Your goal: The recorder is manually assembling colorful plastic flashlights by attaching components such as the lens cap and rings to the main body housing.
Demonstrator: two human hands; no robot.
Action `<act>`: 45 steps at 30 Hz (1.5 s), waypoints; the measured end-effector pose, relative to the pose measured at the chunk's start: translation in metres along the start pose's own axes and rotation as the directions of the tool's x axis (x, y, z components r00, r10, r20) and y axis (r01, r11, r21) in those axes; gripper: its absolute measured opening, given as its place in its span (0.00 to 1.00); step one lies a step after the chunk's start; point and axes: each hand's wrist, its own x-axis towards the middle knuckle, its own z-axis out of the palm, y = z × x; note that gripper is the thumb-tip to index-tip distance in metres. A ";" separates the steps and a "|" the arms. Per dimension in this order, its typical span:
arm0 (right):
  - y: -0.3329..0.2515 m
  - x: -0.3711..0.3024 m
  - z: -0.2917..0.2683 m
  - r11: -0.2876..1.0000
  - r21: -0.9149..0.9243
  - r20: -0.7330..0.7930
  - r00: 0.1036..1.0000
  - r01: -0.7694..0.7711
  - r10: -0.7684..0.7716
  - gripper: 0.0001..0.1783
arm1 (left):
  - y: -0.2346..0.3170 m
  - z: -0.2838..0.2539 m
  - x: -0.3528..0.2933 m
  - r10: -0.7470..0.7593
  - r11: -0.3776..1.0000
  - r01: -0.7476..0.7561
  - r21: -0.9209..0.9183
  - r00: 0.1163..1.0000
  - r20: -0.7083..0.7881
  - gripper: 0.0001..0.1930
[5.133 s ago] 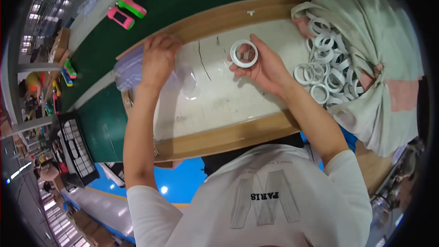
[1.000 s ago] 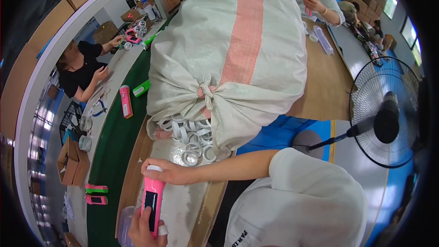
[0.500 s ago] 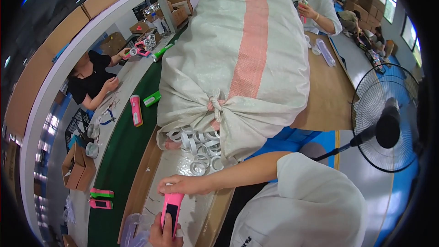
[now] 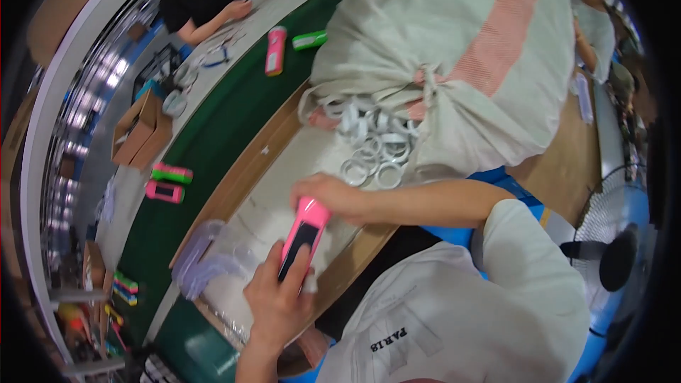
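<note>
A pink flashlight [image 4: 305,229] with a dark panel on its body is held between my two hands over a cardboard tray. My left hand [image 4: 279,299] closes around its lower body, the fingers lying along the dark panel. My right hand [image 4: 330,195] wraps over the top end and hides it. Beyond my right hand, a heap of white rings [image 4: 372,142] lies in the tray. Curved clear plastic pieces [image 4: 201,264] rest at the tray's near left end, beside my left hand.
A large tied woven sack [image 4: 440,35] bulges over the tray's far end. Along the left runs a green conveyor belt [image 4: 220,128] carrying pink and green flashlights [image 4: 275,51]. Across it sits a person in black [image 4: 206,0]. A standing fan [image 4: 616,259] is at right.
My view has swung left and downward, so the sack, rings and belt appear farther right and higher. Both hands still hold the pink flashlight.
</note>
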 end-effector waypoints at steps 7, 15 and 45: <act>-0.033 -0.019 0.009 0.897 -0.167 0.245 0.899 0.409 -0.364 0.27 | -0.033 0.011 -0.033 -0.466 -0.139 0.384 -0.913 0.788 0.403 0.24; -0.018 0.005 0.008 0.965 -0.066 -0.027 0.966 0.256 -0.258 0.26 | -0.015 0.016 -0.011 -0.309 0.820 0.245 -0.518 0.950 -0.039 0.21; 0.008 -0.038 0.047 0.706 0.708 0.192 0.965 -0.010 -0.179 0.13 | 0.078 0.060 -0.041 -0.320 -0.828 0.052 -0.558 0.774 0.547 0.29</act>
